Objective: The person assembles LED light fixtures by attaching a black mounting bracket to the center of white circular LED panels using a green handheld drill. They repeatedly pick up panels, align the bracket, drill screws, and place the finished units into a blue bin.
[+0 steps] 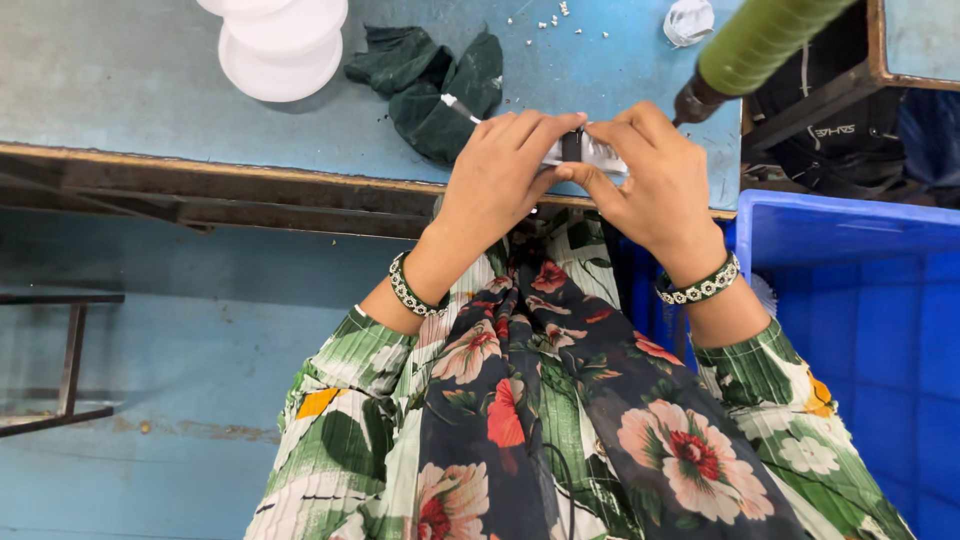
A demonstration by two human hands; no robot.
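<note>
Small silvery part (590, 152), pinched between both hands, sits just above the near edge of the table (150, 120), right over the person's lap. The left hand (500, 175) and right hand (650, 175) are pressed together, fingertips of each clamped on the piece from either side. It looks pale and metallic, flat and elongated, with a dark band or clip across its middle; most of it is hidden by the fingers, so its full shape cannot be told. Held beyond the table edge, it could drop into the lap or to the floor if either grip loosens. Beyond the hands on the table lies a dark green cloth (430, 85), farther left of it a white plastic stack (280, 45), and tiny white bits (560, 20) scattered behind. Right of the table edge stands a blue crate (860, 300).
</note>
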